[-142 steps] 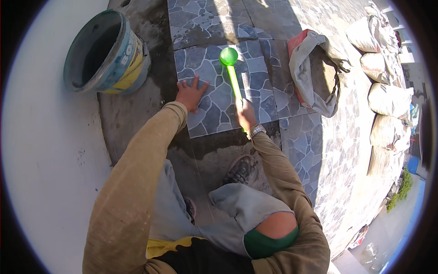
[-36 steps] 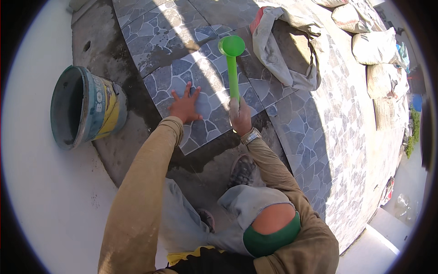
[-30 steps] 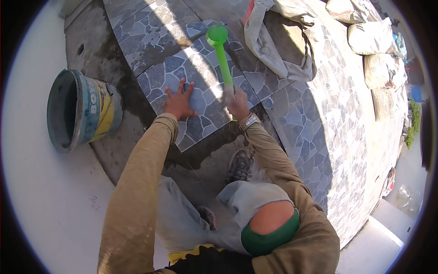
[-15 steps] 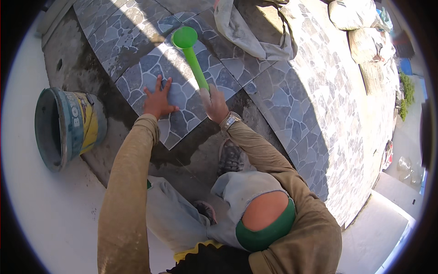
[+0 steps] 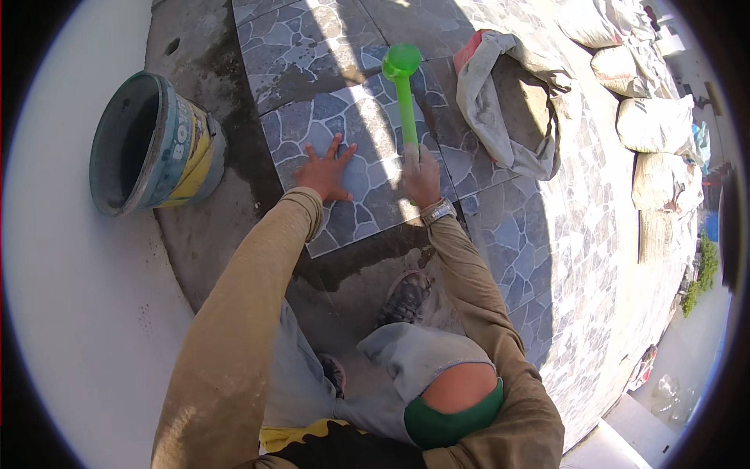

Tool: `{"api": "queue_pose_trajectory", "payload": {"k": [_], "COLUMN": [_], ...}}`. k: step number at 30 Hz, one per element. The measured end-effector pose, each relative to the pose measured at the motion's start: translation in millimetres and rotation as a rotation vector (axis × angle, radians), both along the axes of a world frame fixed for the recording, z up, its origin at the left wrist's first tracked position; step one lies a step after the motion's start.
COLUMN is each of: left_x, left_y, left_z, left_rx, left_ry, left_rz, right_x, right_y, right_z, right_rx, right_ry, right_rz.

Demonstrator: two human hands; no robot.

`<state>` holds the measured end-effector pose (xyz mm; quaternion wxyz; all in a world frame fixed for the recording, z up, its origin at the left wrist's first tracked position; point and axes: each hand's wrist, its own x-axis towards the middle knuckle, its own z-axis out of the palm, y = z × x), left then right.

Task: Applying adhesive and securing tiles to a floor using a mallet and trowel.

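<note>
Head view, from my remote seat: over the last half second the whole scene has swung rightward in my picture, which I read as the head turning. At the left, the teal-and-yellow bucket [image 5: 191,160] sits beside the white wall [image 5: 86,313] with no hand on it. To its right, the left hand [image 5: 324,173] stays spread flat on the stone-patterned tile [image 5: 373,168], fingers apart and gripping nothing. The clearer change I see is in the green mallet [image 5: 406,109]: its round end, facing up at me half a second ago, now shows more of its side above the tile's far right part. I can't tell whether it touches. The right hand [image 5: 423,178] is wrapped round its near end. I judge that the same work goes on, one hand steadying the tile, the other working the mallet.

The tile lies in the middle, blue-grey patches split by pale lines, sunlit along a slanting strip; dark, damp-looking ground [image 5: 344,293] borders its near edge. Farther right, I see a rolled-down sack [image 5: 488,117] on neighbouring tiles, then filled sacks [image 5: 656,125].
</note>
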<state>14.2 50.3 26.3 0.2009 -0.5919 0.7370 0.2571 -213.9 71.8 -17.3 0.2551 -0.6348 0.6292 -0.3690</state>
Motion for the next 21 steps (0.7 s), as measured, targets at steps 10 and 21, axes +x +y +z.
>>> {"api": "queue_pose_trajectory", "payload": {"k": [10,21], "left_x": [8.4,10.1], "left_y": [1.7,-2.9], "left_z": [-2.0,0.5], "left_rx": [-0.013,0.022], "left_ry": [-0.005,-0.043], "left_rz": [0.024,0.05], "right_x": [6.8,34.6], "right_y": [1.2,0.3], "right_z": [-6.0,30.7], "right_rx": [0.218,0.175], "right_ry": [-0.084,-0.142], "right_rz": [0.056,0.032]}}
